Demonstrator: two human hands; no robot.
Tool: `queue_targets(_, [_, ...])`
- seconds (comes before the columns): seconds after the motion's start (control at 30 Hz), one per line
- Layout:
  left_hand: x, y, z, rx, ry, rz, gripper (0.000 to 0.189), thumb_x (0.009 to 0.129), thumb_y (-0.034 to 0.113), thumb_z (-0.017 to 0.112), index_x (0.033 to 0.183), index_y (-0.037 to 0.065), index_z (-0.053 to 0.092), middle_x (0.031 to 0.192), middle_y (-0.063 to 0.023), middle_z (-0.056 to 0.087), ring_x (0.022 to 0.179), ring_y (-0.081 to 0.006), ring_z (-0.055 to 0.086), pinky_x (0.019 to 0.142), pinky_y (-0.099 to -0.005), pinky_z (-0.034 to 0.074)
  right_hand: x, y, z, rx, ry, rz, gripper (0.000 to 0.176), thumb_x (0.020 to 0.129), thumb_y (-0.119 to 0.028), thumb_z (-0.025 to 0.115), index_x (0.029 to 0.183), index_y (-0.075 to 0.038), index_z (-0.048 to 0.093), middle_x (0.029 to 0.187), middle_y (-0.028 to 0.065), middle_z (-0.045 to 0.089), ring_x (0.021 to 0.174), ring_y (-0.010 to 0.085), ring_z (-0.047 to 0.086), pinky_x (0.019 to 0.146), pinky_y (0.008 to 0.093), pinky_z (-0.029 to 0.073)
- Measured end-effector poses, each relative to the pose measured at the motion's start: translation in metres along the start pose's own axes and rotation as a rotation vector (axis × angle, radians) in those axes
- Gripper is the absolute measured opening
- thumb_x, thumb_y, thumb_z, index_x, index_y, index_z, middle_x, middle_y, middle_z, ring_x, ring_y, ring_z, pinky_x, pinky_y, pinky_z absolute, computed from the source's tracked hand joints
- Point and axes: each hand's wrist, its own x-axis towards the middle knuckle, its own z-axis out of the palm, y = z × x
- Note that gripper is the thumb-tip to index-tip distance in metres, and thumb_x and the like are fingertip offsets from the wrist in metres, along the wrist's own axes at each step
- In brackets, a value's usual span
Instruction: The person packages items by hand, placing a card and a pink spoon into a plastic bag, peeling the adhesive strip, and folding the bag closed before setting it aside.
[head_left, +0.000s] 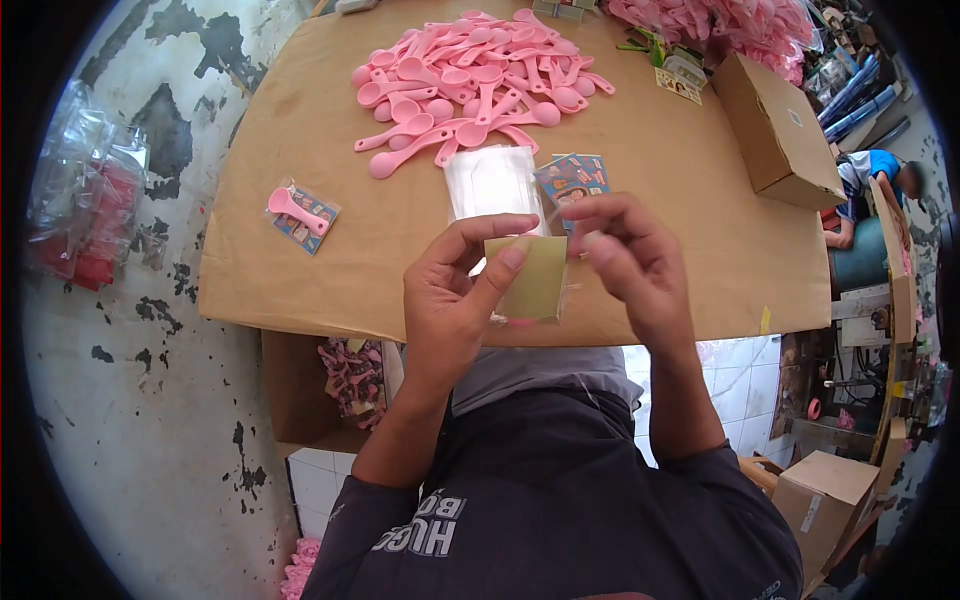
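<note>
My left hand [445, 285] pinches a small clear plastic packet [540, 285] between thumb and fingers, above the near part of the table. A plain olive-coloured card face shows through the plastic, with a bit of pink at its lower edge. Just right of the packet, my right hand [640, 260] is closed, thumb and forefinger curled together; a thin clear strip may be at its fingertips, too faint to be sure. Beyond the hands lie a stack of clear plastic bags [490, 185] and printed blue cards [580, 175], partly covered by my fingers.
A large heap of pink scoops [480, 75] covers the table's far side. On the left lies a packed scoop with card [300, 215]. A cardboard box [775, 130] stands at the right edge, near a green-handled tool [655, 45]. Another person [865, 190] sits at far right.
</note>
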Motion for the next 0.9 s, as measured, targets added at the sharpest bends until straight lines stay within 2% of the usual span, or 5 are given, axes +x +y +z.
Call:
queue_targets(0.17, [0.001, 0.002, -0.003, 0.024, -0.001, -0.027, 0.026, 0.101, 0.006, 0.067, 0.123, -0.007, 0.066, 0.112, -0.0159, 0.074, 0.1, -0.0152, 0.071, 0.086, -0.0288, 0.058, 0.005, 0.019, 0.0, -0.044, -0.087, -0.009, 0.016, 0.1, -0.009, 0.069, 0.113, 0.0, 0.069, 0.103, 0.0016, 0.07, 0.093, 0.0066, 0.064, 0.081, 0.0223, 0.05])
queue_targets(0.4, [0.0, 0.005, -0.01, 0.056, -0.048, -0.065, 0.022, 0.102, 0.005, 0.066, 0.121, -0.004, 0.068, 0.105, -0.0143, 0.077, 0.097, -0.0138, 0.072, 0.084, -0.0262, 0.056, 0.006, 0.015, -0.007, -0.006, -0.121, -0.066, 0.011, 0.1, -0.005, 0.067, 0.109, -0.001, 0.072, 0.103, 0.0013, 0.069, 0.096, 0.008, 0.064, 0.083, 0.0242, 0.05])
queue_targets(0.5, [-0.001, -0.006, -0.016, -0.032, -0.054, 0.054, 0.016, 0.103, 0.004, 0.063, 0.117, -0.002, 0.067, 0.101, -0.0127, 0.076, 0.092, -0.0117, 0.071, 0.083, -0.0254, 0.056, 0.005, 0.012, -0.012, -0.03, -0.192, -0.142, 0.011, 0.1, 0.0, 0.064, 0.104, -0.001, 0.074, 0.101, 0.003, 0.067, 0.095, 0.0095, 0.063, 0.082, 0.0247, 0.049])
queue_targets(0.77, [-0.003, 0.005, -0.013, -0.282, -0.092, 0.025, 0.01, 0.099, -0.001, 0.056, 0.107, -0.003, 0.062, 0.096, -0.009, 0.072, 0.085, -0.0088, 0.065, 0.079, -0.0257, 0.054, 0.001, -0.001, -0.012, -0.233, -0.213, -0.249, 0.016, 0.093, 0.005, 0.061, 0.099, -0.001, 0.075, 0.1, 0.0045, 0.065, 0.08, 0.0056, 0.055, 0.067, 0.0214, 0.041])
queue_targets(0.9, [-0.006, -0.003, -0.02, -0.084, -0.098, 0.046, 0.012, 0.099, -0.001, 0.058, 0.111, -0.002, 0.058, 0.102, -0.0122, 0.071, 0.087, -0.0097, 0.066, 0.078, -0.025, 0.054, 0.001, -0.003, -0.011, -0.228, -0.218, -0.18, 0.011, 0.092, 0.004, 0.065, 0.095, -0.002, 0.073, 0.098, 0.002, 0.063, 0.074, 0.0015, 0.049, 0.063, 0.0194, 0.037])
